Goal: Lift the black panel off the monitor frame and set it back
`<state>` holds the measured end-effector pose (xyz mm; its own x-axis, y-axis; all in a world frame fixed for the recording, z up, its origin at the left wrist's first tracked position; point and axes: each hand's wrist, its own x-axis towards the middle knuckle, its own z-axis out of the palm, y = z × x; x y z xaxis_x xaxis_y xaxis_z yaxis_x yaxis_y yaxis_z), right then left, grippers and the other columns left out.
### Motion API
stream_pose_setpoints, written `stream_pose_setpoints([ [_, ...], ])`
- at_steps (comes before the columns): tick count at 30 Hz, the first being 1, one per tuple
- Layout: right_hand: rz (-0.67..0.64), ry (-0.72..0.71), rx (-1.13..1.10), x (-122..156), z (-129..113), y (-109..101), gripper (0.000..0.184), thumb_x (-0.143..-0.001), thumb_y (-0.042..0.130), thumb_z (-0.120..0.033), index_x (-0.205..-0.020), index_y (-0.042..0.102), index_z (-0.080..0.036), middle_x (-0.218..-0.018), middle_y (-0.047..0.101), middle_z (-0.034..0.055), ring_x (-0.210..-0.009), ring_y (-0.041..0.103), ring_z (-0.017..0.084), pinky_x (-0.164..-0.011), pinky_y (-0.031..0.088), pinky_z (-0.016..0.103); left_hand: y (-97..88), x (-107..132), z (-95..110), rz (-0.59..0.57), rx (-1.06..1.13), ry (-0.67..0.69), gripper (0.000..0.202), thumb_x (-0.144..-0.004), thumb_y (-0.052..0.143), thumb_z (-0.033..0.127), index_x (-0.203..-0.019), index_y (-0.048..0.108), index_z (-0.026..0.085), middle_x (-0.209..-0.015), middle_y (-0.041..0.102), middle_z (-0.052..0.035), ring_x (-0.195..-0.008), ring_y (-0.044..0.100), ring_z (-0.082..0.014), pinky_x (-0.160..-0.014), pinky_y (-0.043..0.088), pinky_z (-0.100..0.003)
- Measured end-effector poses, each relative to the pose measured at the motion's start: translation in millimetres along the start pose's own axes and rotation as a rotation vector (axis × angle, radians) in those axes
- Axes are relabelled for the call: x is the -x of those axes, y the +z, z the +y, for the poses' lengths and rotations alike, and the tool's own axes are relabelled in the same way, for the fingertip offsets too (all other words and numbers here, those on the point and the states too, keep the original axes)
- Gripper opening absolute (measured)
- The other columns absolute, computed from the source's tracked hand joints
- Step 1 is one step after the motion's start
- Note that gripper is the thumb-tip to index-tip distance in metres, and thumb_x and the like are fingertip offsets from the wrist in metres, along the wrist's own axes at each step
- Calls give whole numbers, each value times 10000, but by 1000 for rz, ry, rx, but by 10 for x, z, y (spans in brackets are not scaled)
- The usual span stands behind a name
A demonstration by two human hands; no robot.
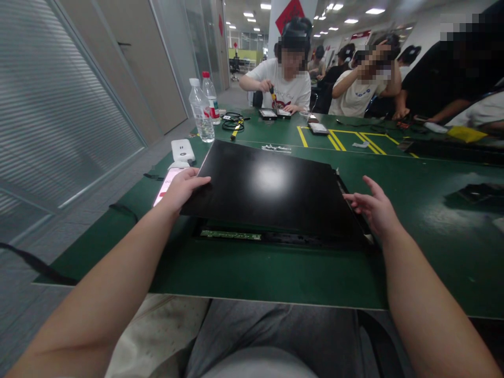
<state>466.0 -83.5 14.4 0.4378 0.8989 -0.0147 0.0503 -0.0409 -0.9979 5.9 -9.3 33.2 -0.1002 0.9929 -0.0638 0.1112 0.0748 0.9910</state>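
Observation:
A flat black display panel (252, 184) hangs tilted over a black frame on the green table, its left side raised. My left hand (183, 188) grips the panel's left edge, thumb on the glossy face and the other fingers out of sight behind it. At the panel's right edge is my right hand (372, 207), fingers apart, with a fingertip close to the frame's side; whether it touches is hard to tell. Below the panel's near edge shows a green circuit board (230, 234) in the black frame (299, 240).
A lit phone (168, 184) and a white device (182, 150) lie left of the panel. Two plastic bottles (202, 113) stand behind them. Small white pieces (275, 148) lie beyond the panel. Across the green table (425, 210), a person (289, 79) holds a screwdriver over small devices.

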Motion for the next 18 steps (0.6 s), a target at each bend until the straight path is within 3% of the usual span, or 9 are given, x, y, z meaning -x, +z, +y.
stream_pose_setpoints([
  [5,28,4,100,-30,58,-39,914,-603,772,-321,-1467,488,-227,-771,743,22,-428,436,94,-367,332,200,68,13,-50,-5,-45,-7,366,-527,821,345,-812,635,211,-687,694,0,-695,688,-254,-637,541,-355],
  [18,123,-47,171,-119,139,-139,707,-613,785,-352,-1280,589,-225,-759,730,38,-423,425,90,-366,319,200,211,106,-86,-98,-26,-77,441,-578,886,311,-939,661,197,-822,780,-45,-811,753,-307,-703,599,-419],
])
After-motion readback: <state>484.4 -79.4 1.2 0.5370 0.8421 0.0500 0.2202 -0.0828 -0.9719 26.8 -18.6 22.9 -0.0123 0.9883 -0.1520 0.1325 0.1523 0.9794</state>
